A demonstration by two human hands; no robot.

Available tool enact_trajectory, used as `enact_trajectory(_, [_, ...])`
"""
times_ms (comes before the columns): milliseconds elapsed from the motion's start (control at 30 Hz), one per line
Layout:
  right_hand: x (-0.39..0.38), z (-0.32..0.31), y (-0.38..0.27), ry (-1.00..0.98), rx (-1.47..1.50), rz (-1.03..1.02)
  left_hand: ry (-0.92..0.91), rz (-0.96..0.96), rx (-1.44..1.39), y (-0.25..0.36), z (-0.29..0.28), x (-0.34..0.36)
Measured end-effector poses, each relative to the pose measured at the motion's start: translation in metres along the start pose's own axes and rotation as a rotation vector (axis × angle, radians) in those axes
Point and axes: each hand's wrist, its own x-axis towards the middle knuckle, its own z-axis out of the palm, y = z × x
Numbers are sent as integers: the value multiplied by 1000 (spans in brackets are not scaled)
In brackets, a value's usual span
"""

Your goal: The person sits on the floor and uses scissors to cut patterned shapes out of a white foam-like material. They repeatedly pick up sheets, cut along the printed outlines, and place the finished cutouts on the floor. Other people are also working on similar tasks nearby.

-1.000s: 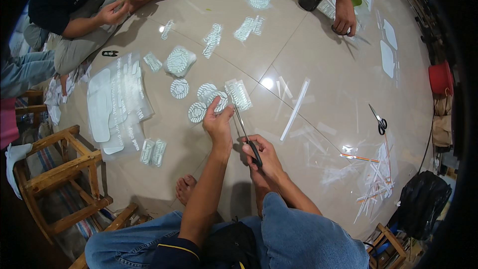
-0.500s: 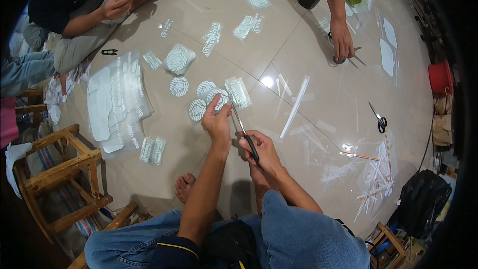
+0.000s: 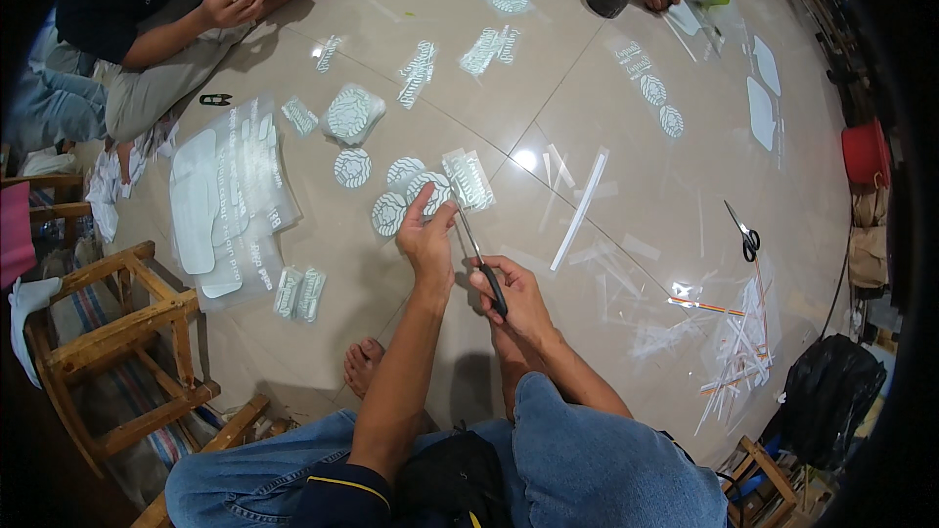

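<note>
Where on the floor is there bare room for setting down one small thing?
One bare floor patch lies between the two right-hand discs and the loose scissors; another patch, between the small packs and the left forearm. It is crowded around the left hand, among round patterned pieces, and at the white strips.

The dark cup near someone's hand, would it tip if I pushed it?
The dark cup stands upright on shiny floor, so a low push might slide it without tipping. Being round, it could roll if knocked over.
</note>
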Motion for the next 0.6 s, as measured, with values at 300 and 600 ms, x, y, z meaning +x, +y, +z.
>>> enact_trajectory(300, [4, 1, -9, 18, 5, -16, -29, -18, 2, 0, 2, -3])
enact_trajectory(600, [10, 1, -13, 27, -46, -19, -44, -15, 30, 1, 0, -4])
